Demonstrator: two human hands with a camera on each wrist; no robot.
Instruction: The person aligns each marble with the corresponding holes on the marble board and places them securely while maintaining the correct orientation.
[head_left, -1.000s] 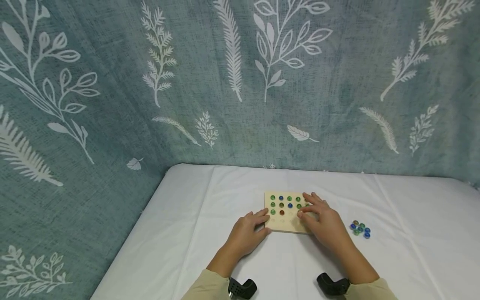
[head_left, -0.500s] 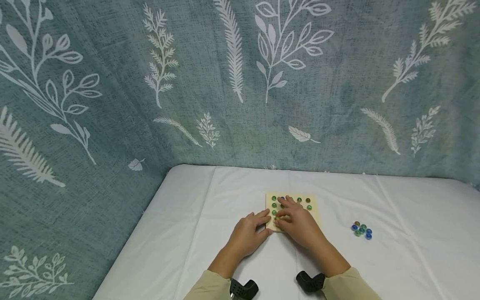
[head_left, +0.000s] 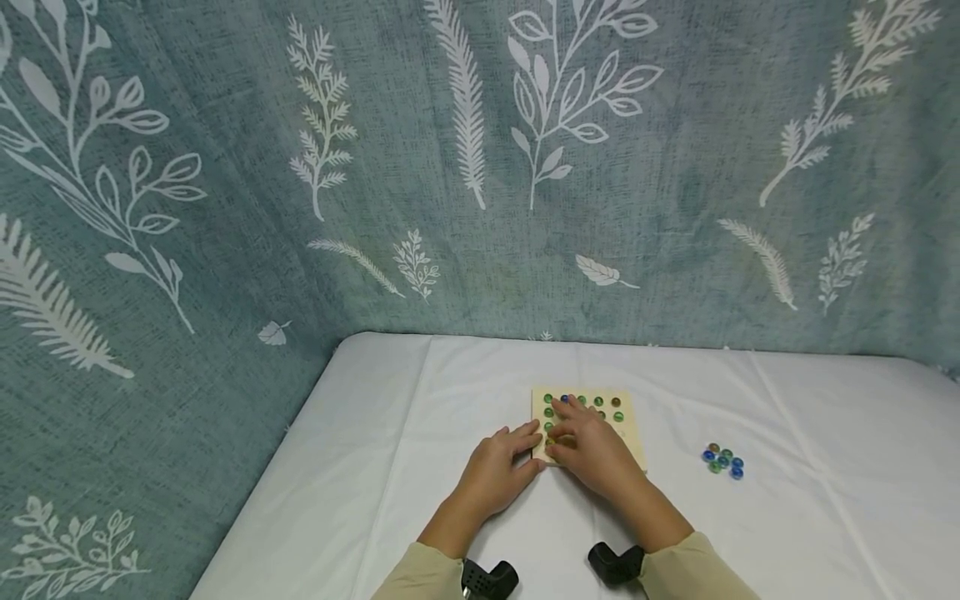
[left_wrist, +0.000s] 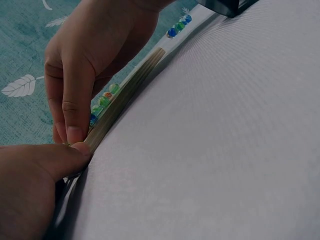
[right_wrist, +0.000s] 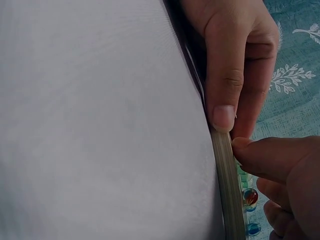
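A pale wooden board point(head_left: 633, 442) with rows of round hollows lies on the white cloth, green, blue and brown glass marbles point(head_left: 597, 402) seated in its far rows. At its left edge my left hand point(head_left: 491, 471) holds the near corner, the thumb point(right_wrist: 223, 117) against the front side. Over the board's left part, my right hand point(head_left: 600, 454) pinches a yellowish-green marble point(head_left: 550, 442) low at the near-left hollows. The right hand covers the middle of the board. In the right wrist view, my right thumb point(right_wrist: 280, 157) hides that marble.
Several loose marbles point(head_left: 723, 460) lie in a cluster on the white cloth point(head_left: 787, 533) to the right of the board. A teal curtain with white leaf prints point(head_left: 480, 250) hangs behind and to the left. Black wrist devices point(head_left: 615, 565) sit near both sleeves.
My right hand has moved left across the board, from its right side to the near-left hollows, and lowered slightly. The left hand stays at the left edge.
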